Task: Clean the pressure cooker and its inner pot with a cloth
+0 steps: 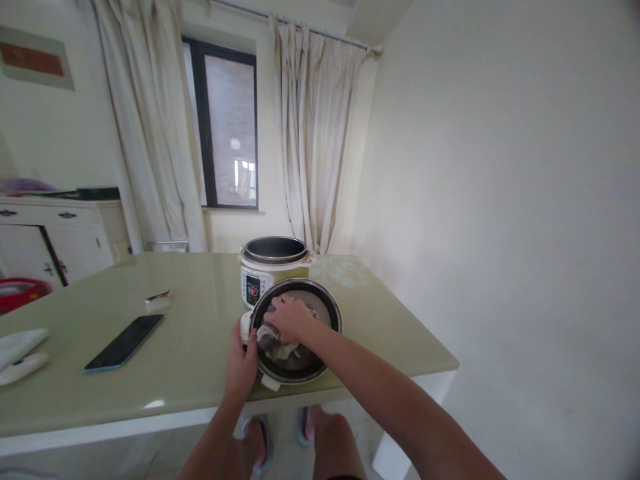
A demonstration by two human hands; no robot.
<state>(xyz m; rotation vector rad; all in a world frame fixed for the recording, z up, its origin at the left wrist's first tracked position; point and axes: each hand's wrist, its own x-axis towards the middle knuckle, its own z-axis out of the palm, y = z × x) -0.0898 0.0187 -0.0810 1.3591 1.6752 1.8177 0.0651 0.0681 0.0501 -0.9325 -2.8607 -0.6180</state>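
Observation:
The round lid [327,303] of a pressure cooker is tipped with its inner side facing me, near the table's front edge. My left hand [241,360] grips its left rim, the thumb on the dark ring. Against the lid's inside, my right hand [290,319] presses a crumpled grey and white cloth [280,347], its fingers curled over the fabric. Just behind stands the white pressure cooker [260,273], uncovered, its dark inner pot showing and a control panel on its front. The lid hides part of the cooker's lower body.
A phone [125,342] lies on the green tabletop [200,373] to the left, with a small whitish item [158,303] behind it. White objects [23,357] sit at the far left. A wall [500,200] rises on the right.

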